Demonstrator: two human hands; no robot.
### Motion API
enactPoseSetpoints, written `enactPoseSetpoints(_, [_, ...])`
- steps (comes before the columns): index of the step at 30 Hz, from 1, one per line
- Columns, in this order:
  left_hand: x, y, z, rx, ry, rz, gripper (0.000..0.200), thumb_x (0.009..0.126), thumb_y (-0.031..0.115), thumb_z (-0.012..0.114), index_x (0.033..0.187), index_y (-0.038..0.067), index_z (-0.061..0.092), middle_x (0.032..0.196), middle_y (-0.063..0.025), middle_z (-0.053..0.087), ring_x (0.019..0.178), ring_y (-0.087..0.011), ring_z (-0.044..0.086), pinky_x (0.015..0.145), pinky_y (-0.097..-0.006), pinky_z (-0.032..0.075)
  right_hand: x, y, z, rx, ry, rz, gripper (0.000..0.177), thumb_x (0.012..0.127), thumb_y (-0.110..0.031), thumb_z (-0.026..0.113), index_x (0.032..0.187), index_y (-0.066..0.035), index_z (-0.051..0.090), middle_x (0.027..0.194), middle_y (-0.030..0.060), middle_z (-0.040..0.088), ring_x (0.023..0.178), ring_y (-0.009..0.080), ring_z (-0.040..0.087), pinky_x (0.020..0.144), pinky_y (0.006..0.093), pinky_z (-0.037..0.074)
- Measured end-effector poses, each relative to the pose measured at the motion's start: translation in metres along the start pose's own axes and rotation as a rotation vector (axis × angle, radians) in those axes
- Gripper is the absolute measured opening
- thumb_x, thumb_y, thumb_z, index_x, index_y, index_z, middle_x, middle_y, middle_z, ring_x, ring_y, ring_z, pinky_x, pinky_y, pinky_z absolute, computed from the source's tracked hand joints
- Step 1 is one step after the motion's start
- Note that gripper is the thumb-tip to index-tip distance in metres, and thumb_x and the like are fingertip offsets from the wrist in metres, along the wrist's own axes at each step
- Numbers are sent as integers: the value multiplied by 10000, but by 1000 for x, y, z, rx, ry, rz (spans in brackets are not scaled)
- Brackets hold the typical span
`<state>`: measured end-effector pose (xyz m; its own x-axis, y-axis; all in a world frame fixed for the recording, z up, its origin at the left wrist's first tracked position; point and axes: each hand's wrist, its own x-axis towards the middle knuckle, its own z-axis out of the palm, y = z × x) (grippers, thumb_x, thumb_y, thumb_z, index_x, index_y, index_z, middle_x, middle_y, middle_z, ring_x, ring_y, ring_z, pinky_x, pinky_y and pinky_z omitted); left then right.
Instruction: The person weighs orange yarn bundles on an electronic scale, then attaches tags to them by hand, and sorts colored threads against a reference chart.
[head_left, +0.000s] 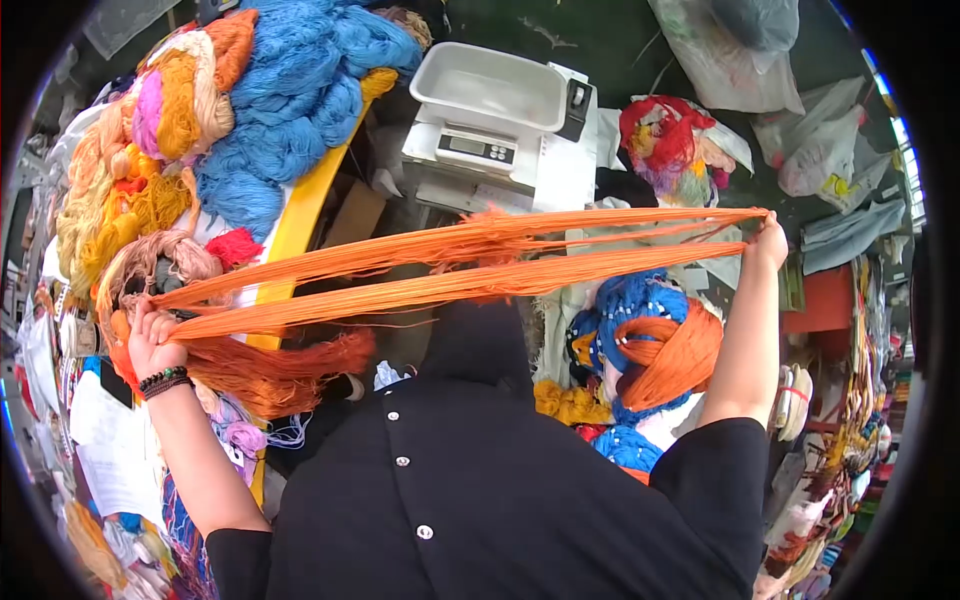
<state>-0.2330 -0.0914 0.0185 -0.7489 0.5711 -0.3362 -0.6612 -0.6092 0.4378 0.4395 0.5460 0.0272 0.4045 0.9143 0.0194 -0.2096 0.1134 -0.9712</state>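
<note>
An orange skein of yarn point(590, 270) is stretched wide between my two hands, its loop parted into an upper and a lower band. Loose, fuzzy strands stick out near the middle of the upper band. At the left end my left hand point(155, 340), with dark beads on the wrist, is closed around the loop. My right hand point(767, 243) grips the other end, arm reaching far out to the right. Below the left end hangs a darker rust-orange bundle of yarn point(270, 370), beside my left hand.
Blue yarn point(290, 100) and multicoloured skeins point(170, 120) pile up on a yellow-edged table point(300, 225) at left. A white scale with a tray point(490, 85) stands ahead. Blue and orange yarn point(650, 340) lies at right, below plastic bags point(740, 60).
</note>
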Motion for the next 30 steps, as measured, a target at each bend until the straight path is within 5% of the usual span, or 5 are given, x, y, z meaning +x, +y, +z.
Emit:
enactPoseSetpoints(6, [-43, -60, -1, 348, -4, 153, 253, 984, 192, 389, 829, 66, 544, 522, 88, 267, 399, -27, 224, 361, -188, 200, -85, 53, -58, -400, -90, -196, 357, 906, -295, 546, 605, -141, 432, 517, -43, 368, 439, 84, 338, 410, 254, 235])
enactPoseSetpoints(13, [-32, -281, 15, 940, -155, -545, 140, 837, 150, 647, 943, 58, 648, 534, 98, 363, 387, -11, 241, 367, -187, 173, -158, 108, -106, 19, -112, 450, 286, 957, -342, 466, 772, -124, 466, 644, -13, 471, 559, 113, 445, 461, 236, 362])
enactPoseSetpoints(16, [-7, -349, -20, 1581, -508, -239, 262, 810, 194, 684, 994, 11, 649, 938, -81, 669, 904, -159, 619, 827, -289, 474, -161, 75, -88, 144, -138, 554, 319, 957, -365, 459, 741, -130, 454, 650, -8, 481, 561, 124, 452, 454, 229, 361])
enactPoseSetpoints(21, [-16, -324, 3, 957, -271, -776, 129, 900, 243, 589, 853, 135, 536, 580, 92, 379, 438, -28, 330, 403, -189, 266, -133, 46, -88, 273, -130, 632, 329, 962, -353, 444, 724, -126, 450, 640, -24, 461, 510, 82, 414, 377, 203, 272])
enactPoseSetpoints(30, [-4, -191, 73, 238, -253, -524, 187, 969, 247, 462, 863, 107, 527, 536, 101, 292, 419, -20, 265, 381, -176, 233, -92, 43, -60, 442, -26, 630, 322, 984, -311, 390, 737, -106, 417, 601, -17, 412, 468, 107, 345, 393, 249, 249])
